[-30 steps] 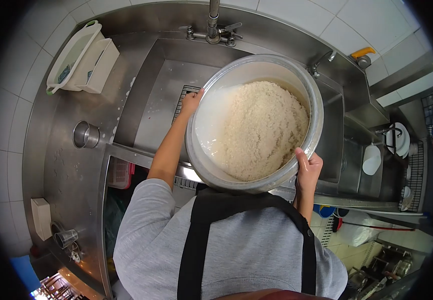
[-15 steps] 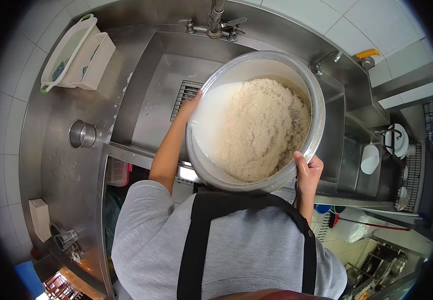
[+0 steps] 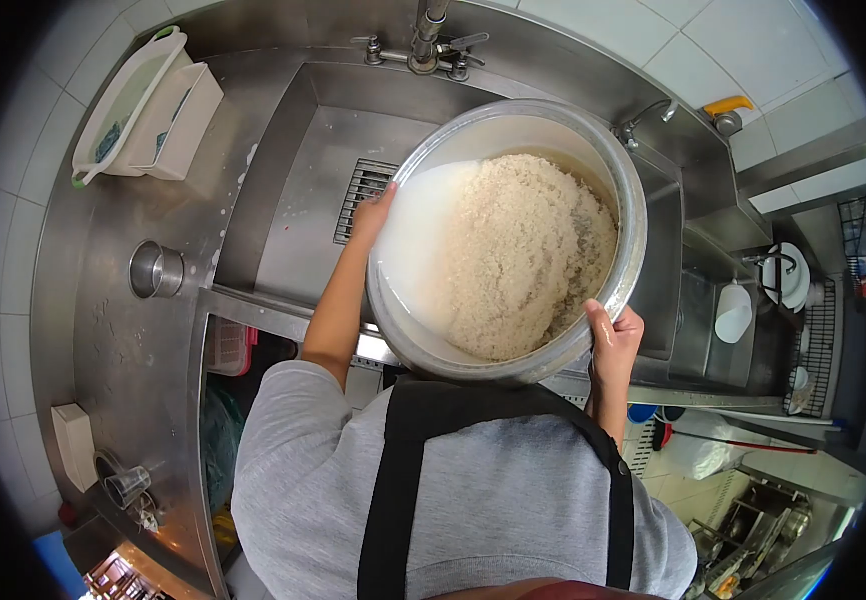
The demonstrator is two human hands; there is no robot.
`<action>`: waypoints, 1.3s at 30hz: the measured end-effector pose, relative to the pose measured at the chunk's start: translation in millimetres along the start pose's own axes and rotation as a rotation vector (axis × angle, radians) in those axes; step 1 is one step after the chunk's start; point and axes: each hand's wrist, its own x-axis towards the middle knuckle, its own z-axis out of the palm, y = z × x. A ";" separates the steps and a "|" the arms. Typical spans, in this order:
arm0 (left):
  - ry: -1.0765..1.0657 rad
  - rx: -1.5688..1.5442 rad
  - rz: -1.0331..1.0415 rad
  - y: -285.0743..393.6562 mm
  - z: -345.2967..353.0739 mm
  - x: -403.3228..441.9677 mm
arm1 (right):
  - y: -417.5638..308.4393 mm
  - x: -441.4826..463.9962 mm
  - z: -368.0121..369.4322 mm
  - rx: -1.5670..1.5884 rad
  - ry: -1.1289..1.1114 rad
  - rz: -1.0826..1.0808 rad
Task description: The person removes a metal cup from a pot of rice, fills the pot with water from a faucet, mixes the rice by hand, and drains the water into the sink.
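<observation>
A large round metal pot [image 3: 633, 235] is tilted toward the left over the front edge of the steel sink [image 3: 298, 180]. Inside it, wet rice [image 3: 528, 255] is heaped on the right, and cloudy white water [image 3: 418, 255] has pooled on the left side. My left hand [image 3: 374, 212] is closed on the pot's left rim, its fingers partly hidden by the wall. My right hand [image 3: 614, 340] grips the lower right rim, thumb on top. A slatted drain grate [image 3: 358, 200] shows just left of the pot.
A tap [image 3: 426, 50] stands behind the sink. On the left counter are a small steel cup [image 3: 156, 269] and white plastic tubs [image 3: 178, 120]. Further right, a second basin [image 3: 658, 270], a white container [image 3: 734, 314] and stacked plates [image 3: 791, 275] are visible. Below hangs a pink basket [image 3: 233, 345].
The white water reaches slightly nearer the left rim, and the pot has shifted a little left in view. Both hands keep their hold; the whole view has moved slightly.
</observation>
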 end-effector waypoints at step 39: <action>0.068 0.003 -0.022 17.6 5.1 -21.6 | -41.3 -2.7 35.5 -0.058 -0.131 -0.022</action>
